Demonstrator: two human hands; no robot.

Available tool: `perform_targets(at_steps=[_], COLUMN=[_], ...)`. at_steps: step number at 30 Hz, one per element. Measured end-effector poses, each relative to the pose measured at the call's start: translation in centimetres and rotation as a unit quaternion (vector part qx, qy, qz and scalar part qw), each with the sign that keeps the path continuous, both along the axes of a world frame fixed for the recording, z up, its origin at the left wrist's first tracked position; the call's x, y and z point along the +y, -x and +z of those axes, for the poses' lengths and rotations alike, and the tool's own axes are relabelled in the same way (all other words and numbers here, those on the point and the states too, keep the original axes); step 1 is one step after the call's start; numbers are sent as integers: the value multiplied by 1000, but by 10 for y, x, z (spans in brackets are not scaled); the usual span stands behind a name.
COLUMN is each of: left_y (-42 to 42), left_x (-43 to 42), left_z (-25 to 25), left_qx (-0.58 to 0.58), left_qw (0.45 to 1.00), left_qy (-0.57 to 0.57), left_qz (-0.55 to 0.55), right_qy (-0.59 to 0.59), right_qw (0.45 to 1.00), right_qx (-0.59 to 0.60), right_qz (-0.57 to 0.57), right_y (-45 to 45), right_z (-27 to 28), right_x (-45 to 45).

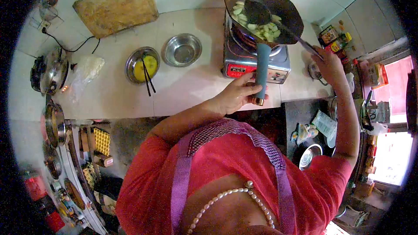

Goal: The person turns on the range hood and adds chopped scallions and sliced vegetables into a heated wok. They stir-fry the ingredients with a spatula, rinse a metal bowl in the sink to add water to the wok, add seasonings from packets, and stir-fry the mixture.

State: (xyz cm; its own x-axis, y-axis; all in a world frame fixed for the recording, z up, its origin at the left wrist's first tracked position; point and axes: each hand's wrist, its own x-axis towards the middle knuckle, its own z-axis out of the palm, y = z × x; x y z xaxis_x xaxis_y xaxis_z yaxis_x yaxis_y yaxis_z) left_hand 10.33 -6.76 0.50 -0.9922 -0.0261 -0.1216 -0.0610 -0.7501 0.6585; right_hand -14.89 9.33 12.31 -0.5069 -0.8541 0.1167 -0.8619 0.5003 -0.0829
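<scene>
Dark metal wok (pixel 285 6), one, on a gas stove (pixel 231 56). Contents: pale sliced pieces (pixel 266 31). Spatula (pixel 257 12), one, dark blade inside the wok among the slices. Blue-grey wok handle (pixel 262 63): left hand (pixel 238 95), grip closed round it. Right hand (pixel 329 66): grip closed on the spatula's handle end. Progress, as judged: slicing done, slices in the wok, cooking under way and apparently unfinished, browning slight; yellow liquid (pixel 150 63), probably beaten egg, lies apart. Left of the stove, on the counter (pixel 196 91): metal bowl (pixel 182 50); farther left, second metal bowl (pixel 129 76) with the yellow liquid, dark chopsticks (pixel 149 79) resting across its rim. Against the wall: wooden cutting board (pixel 117 5).
</scene>
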Motion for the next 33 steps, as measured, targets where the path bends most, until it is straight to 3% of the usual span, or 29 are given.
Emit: perform_targets(at_steps=[3,6,11,16,18,22,23,27,30,31,33], left_y=[-2,-1,-2,-1,0,-1,-2,-4,-5,-5,-5], left_x=[0,-1,-1,0,-1,-2,-2,-3,-5,-4,-4], left_z=[4,1,-1,-3,1,2,0,6,9,9,6], left_qx=[-4,-9,4,-1,-7,-6,-1,3,-2,0,-4], left_qw=[1000,1000,1000,1000,1000,1000,1000,1000,1000,1000,1000], left_qy=[-2,-13,-14,-23,-28,-10,-2,3,13,8,1], left_qz=[6,7,10,-2,5,7,3,3,9,12,11], right_qy=[-3,-84,-137,-104,-140,-171,-173,-38,29,-7,8], right_qw=[982,965,945,952,962,963,949,952,968,964,969], right_qx=[187,194,292,289,206,202,255,293,222,159,99], right_qz=[-34,-153,-45,-15,-114,-58,-72,-81,-110,-215,-226], right_y=[-10,-19,3,-34,-56,-62,-45,-11,-22,-4,38], right_z=[7,21,-5,103,150,126,97,43,50,41,-5], right_x=[-20,-55,-61,-2,22,13,11,5,10,13,14])
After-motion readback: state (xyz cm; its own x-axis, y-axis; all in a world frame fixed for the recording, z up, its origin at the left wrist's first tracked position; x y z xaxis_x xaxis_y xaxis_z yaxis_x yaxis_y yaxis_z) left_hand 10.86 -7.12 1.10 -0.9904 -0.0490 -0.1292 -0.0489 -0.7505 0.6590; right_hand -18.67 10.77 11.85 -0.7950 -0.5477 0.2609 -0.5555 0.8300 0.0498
